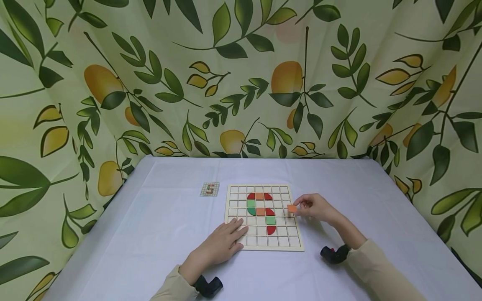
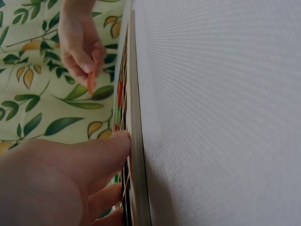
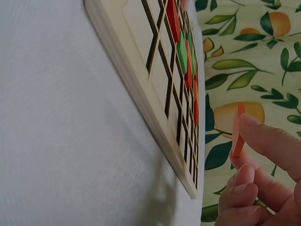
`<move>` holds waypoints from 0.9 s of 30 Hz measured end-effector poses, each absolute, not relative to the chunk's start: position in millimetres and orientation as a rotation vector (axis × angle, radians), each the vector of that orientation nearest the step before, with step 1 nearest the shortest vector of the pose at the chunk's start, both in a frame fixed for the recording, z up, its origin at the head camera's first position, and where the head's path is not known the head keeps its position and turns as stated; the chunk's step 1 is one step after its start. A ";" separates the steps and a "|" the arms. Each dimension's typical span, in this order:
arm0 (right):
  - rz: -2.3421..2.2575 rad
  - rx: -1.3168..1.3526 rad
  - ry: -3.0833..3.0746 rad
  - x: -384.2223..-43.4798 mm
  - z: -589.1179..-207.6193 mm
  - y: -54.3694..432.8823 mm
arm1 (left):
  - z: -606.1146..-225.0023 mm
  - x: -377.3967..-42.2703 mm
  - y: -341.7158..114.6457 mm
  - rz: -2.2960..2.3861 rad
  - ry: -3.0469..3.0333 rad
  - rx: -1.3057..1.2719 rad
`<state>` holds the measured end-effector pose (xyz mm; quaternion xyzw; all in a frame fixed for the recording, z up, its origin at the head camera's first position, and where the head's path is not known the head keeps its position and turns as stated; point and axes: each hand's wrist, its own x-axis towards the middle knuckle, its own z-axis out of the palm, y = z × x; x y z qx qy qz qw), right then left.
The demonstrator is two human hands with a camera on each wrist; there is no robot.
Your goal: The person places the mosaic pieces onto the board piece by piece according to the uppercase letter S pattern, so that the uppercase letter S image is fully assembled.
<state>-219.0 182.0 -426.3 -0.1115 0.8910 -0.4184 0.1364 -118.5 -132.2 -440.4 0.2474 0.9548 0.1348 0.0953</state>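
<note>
A wooden grid board (image 1: 233, 213) lies on the table, with red, orange and green tiles set in its squares in an S-like shape. My right hand (image 1: 318, 207) pinches an orange square tile (image 1: 291, 208) between thumb and finger, above the board's right edge. In the right wrist view the same orange tile (image 3: 239, 129) stands on edge between the fingertips, apart from the board. My left hand (image 1: 222, 242) rests on the board's lower left corner with its fingers spread. The left wrist view shows its thumb (image 2: 110, 153) against the board's edge.
A small pattern card (image 1: 209, 189) with a printed S on a grid lies to the left of the board's far corner. White cloth (image 1: 169, 209) covers the table. A leaf-and-fruit patterned curtain (image 1: 241, 83) hangs behind it. Black wrist devices (image 1: 335, 253) sit at both wrists.
</note>
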 end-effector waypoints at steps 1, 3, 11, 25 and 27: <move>-1.212 -0.322 2.577 -218.8 -426.1 181.3 | -440.6 -118.6 -132.1 0.400 2.830 0.732; -1.205 -0.348 2.580 -218.3 -425.6 180.5 | -440.9 -118.9 -132.1 0.404 2.830 0.729; -1.205 -0.396 2.598 -216.1 -425.0 175.0 | -441.6 -119.3 -132.7 0.400 2.832 0.740; -1.237 -0.464 2.574 -207.8 -421.1 165.8 | -443.9 -121.2 -131.3 0.398 2.833 0.716; -1.240 -0.466 2.572 -207.2 -421.3 163.9 | -444.1 -121.1 -131.6 0.394 2.834 0.717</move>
